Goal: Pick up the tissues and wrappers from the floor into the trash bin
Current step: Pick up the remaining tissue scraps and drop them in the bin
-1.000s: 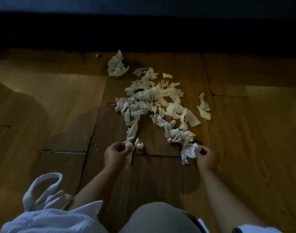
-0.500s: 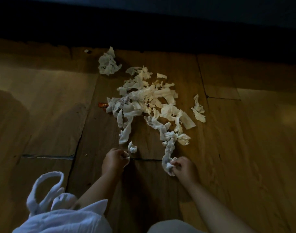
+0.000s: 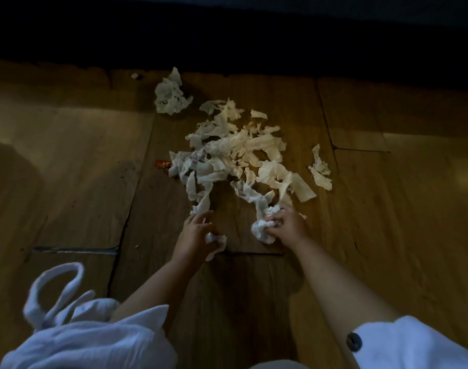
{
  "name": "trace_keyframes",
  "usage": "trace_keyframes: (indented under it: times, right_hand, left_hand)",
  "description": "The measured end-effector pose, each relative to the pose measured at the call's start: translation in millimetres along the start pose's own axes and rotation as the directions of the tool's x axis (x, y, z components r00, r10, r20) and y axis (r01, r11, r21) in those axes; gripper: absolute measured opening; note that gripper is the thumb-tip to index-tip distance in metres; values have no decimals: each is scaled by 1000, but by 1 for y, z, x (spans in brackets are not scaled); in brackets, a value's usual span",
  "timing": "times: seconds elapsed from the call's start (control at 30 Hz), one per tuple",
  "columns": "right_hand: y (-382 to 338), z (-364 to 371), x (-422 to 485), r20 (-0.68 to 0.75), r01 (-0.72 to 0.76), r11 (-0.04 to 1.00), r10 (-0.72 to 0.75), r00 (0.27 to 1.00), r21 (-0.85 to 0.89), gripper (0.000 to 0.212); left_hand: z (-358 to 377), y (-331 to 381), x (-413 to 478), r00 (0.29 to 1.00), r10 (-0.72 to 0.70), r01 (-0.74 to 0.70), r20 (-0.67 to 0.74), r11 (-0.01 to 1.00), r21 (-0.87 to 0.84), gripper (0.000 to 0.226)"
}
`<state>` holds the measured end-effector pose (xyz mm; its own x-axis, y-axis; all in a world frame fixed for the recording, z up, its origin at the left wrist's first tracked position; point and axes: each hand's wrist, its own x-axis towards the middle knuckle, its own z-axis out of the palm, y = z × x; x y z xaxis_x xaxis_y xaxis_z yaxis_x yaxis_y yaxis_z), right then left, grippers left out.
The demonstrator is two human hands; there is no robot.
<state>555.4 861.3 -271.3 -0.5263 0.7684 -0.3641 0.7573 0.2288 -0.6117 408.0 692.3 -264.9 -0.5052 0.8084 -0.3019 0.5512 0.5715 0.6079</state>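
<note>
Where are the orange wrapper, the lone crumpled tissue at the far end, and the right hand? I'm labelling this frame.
orange wrapper (image 3: 162,164), head view, its visible middle.
crumpled tissue (image 3: 171,95), head view, centre of the wad.
right hand (image 3: 287,226), head view, back of the hand.

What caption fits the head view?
Both hands, left and right, clutch wadded tissues at the near edge of a tissue pile on wood floor.

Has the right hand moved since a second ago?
Yes. The right hand went left along the dark floor seam, then forward into the tissue pile.
</note>
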Motion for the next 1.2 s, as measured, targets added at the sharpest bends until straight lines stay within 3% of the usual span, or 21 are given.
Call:
trace_keyframes:
  times: [0.17,0.3,0.4,0.5,0.57,0.63,0.73,0.8,0.87,1.0,1.1,1.2]
  right_hand:
    - [7,12,-19,-30,105,994,-105,994,-6,29]
    - [-3,-6,-16,-100,73,920,-37,994,386,39]
    - [-15,-17,0,-122,82,896,-32,992,436,54]
    - [-25,-19,22,-94,107,955,-84,992,277,44]
    - [-29,-19,39,-118,74,997,-70,991,25,42]
    - [-31,-21,54,-53,15,987,-24,998,-160,40]
    - [-32,-22,68,141,28,963,11,990,-270,40]
    - [-32,-20,70,221,65,983,-25,975,-172,39]
    - [-30,-16,65,215,80,995,-64,975,-67,39]
    - [-20,-7,43,107,96,995,-96,990,7,36]
    - [-11,-6,27,48,44,968,-58,997,246,39]
    - [-5,-18,22,-80,14,888,25,997,459,56]
  left_hand:
    - [14,-1,1,997,23,-22,80,1000,-8,24]
    - [19,1,-1,997,-74,73,2,981,-179,25]
    - [15,6,3,985,-135,84,-110,920,-384,28]
    - [4,4,15,955,-213,76,-207,849,-522,38]
    - [-5,1,29,934,-275,114,-230,837,-535,51]
    - [-10,-5,41,932,-319,198,-171,845,-497,66]
    - [-10,-13,50,944,-327,277,-53,868,-411,78]
    - [-5,-13,48,954,-295,259,-47,894,-366,74]
    - [1,-9,42,956,-289,249,-49,888,-386,69]
    - [9,-8,30,949,-310,274,-65,906,-322,41]
    - [9,-12,25,948,-311,293,-69,937,-190,32]
    - [5,-7,20,945,-320,294,-64,921,-256,28]
